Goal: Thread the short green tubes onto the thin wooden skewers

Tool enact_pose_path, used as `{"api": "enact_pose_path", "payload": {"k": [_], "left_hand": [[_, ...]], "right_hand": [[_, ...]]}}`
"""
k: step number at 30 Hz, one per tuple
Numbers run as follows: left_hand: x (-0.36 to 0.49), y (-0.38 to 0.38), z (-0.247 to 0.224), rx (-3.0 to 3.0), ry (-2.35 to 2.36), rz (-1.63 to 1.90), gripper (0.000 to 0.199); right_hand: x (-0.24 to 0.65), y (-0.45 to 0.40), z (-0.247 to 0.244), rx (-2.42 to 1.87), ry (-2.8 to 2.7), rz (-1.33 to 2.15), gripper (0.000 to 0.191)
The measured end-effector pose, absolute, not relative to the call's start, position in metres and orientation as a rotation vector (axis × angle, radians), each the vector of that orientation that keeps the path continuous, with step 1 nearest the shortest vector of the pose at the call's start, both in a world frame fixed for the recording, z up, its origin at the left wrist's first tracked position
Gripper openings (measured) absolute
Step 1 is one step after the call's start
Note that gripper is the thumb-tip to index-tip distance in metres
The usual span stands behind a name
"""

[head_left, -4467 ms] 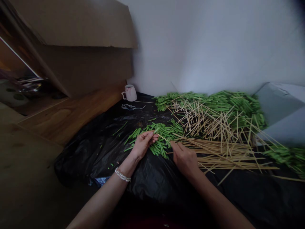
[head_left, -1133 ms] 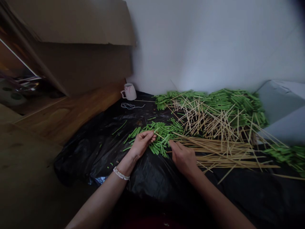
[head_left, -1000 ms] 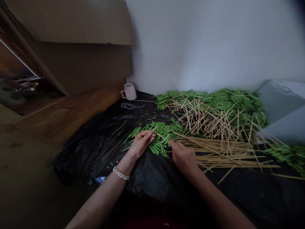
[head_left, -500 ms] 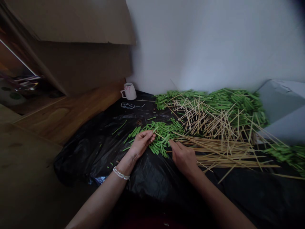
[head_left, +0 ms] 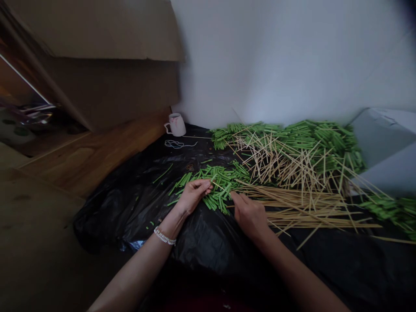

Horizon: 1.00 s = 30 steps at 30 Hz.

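Note:
Over a loose heap of cut green stalks (head_left: 222,175), my left hand (head_left: 195,195) pinches a short green piece at its fingertips. A thin wooden skewer (head_left: 218,185) runs between that piece and my right hand (head_left: 248,212), whose closed fingers grip its other end. Many bare skewers (head_left: 308,208) lie in a loose bundle to the right of my right hand. Behind them, rows of green pieces on skewers (head_left: 302,136) are piled along the wall, with their pale stick ends (head_left: 269,156) pointing forward.
Black plastic sheeting (head_left: 130,186) covers the work surface. A white mug (head_left: 177,125) and a tangled pale string (head_left: 178,144) are at the back left. A cardboard box (head_left: 113,82) stands at upper left, a pale box (head_left: 383,147) at right, near more green pieces (head_left: 390,212).

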State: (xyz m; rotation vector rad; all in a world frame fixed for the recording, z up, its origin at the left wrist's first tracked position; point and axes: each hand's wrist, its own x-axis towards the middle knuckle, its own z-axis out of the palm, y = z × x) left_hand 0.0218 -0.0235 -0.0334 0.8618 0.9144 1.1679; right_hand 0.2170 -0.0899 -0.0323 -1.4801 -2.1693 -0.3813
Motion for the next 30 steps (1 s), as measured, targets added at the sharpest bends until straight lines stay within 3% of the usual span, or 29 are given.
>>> {"api": "enact_pose_path", "payload": {"k": [30], "left_hand": [[0.0269,-0.027,-0.0355,1.272,0.982,1.037,0.028]], "right_hand": [[0.2101,-0.0876,-0.0321,-1.486,-2.13,-0.221,0.033]]}}
